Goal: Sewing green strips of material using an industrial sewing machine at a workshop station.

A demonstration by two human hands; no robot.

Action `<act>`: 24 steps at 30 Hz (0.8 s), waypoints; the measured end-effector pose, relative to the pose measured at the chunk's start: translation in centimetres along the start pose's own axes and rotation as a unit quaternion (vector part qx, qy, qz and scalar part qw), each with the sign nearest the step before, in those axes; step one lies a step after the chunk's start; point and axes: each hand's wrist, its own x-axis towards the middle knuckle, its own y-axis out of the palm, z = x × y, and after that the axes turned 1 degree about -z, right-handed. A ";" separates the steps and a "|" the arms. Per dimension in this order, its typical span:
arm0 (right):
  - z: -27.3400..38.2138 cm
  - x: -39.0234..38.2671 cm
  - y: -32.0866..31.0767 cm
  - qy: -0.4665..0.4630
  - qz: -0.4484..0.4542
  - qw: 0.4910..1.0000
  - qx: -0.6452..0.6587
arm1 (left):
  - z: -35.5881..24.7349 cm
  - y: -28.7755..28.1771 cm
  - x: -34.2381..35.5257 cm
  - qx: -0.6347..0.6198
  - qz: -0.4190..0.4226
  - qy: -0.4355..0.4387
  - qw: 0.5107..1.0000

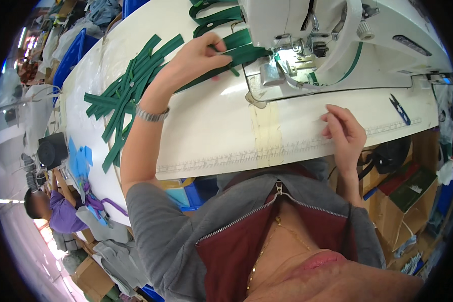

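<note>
My left hand (204, 60), with a metal watch on the wrist, has curled fingers gripping green zipper-like strips (241, 48) that run to the needle area of the white sewing machine (261, 17). More green strips (136, 80) lie in a crossed heap left of that hand, and looped ones (211, 15) are behind it. My right hand (342, 128) is raised by the table's front edge, its fingers loosely bent and apart, holding nothing. Thread snips (399, 109) lie to its right.
A printed measuring scale (297, 143) runs along the table edge. Blue and purple pieces (80, 156) lie at the left. A co-worker in a purple shirt (65, 211) works at another machine at lower left. Cardboard boxes (397, 206) stand below the table at right; blue bins (78, 53) beyond its left side.
</note>
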 end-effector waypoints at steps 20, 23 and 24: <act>2.2 -1.6 8.9 0.169 0.238 0.925 0.241 | -0.1 6.3 -4.5 -0.707 -0.106 0.124 0.688; 2.0 -0.2 7.5 0.135 0.163 0.955 0.206 | 1.3 5.8 -5.9 -0.193 -0.341 0.106 0.914; 1.6 0.5 7.0 0.127 0.157 0.958 0.202 | 1.3 5.8 -6.4 -0.192 -0.339 0.106 0.915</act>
